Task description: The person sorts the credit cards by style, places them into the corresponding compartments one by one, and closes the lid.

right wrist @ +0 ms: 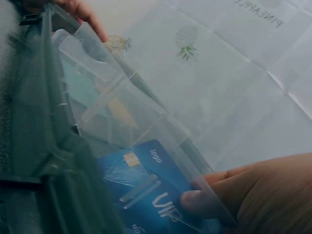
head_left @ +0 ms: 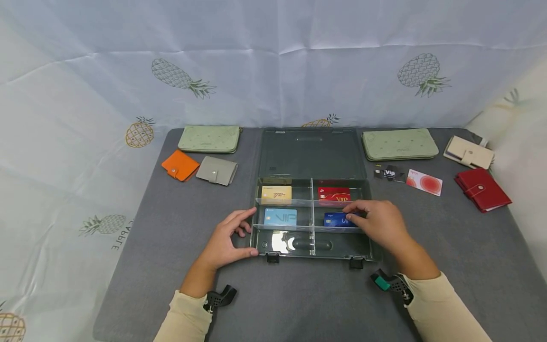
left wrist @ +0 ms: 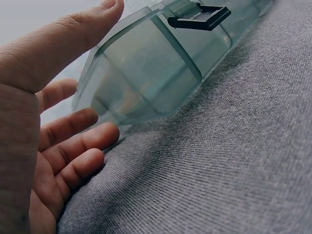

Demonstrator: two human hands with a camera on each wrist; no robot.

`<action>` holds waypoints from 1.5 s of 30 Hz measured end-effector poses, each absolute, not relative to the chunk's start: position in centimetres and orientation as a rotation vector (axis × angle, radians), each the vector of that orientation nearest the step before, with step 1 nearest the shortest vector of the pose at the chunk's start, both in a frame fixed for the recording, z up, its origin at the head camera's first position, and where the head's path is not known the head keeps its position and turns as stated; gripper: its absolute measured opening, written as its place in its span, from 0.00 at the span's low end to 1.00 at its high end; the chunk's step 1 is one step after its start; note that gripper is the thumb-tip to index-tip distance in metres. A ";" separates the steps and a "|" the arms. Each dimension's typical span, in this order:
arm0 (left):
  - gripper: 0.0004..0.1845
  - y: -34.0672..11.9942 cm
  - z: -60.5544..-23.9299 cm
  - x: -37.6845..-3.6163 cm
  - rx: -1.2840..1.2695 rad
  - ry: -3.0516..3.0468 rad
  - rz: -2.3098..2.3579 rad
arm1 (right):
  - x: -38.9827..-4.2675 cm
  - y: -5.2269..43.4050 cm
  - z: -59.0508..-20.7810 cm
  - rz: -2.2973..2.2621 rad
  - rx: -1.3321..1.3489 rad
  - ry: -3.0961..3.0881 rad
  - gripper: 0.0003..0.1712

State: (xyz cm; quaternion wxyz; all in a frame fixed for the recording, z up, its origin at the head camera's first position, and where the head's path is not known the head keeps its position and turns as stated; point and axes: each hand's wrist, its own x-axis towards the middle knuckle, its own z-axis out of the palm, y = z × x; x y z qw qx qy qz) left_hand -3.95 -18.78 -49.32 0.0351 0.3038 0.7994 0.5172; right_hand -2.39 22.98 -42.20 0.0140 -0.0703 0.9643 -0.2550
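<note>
Inside clear box (head_left: 344,246), blue card (right wrist: 152,168), "logo", "VIP"

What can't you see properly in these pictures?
Head: right end of the blue card, hidden by the right hand.
Head: any small print on the black card, too small.
Left wrist: what's in the box, blurred by its cloudy plastic.
Right wrist: part of the left hand, cut off by the top edge.

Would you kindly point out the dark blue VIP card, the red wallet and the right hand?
dark blue VIP card (head_left: 335,219): head view, middle of its printed face
red wallet (head_left: 484,189): head view, middle of its cover
right hand (head_left: 381,220): head view, back of the hand
</note>
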 end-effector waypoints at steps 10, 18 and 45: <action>0.53 -18.9 -49.4 -4.1 0.940 2.448 1.609 | -2.3 22.5 -42.3 -0.648 -0.215 3.057 0.14; 0.52 -18.9 -49.6 -3.9 0.945 2.454 1.601 | -1.8 23.4 -42.7 -0.867 -0.258 3.010 0.23; 0.54 -18.8 -49.6 -3.9 0.942 2.452 1.612 | -3.2 35.8 -44.7 -1.398 0.131 2.918 0.23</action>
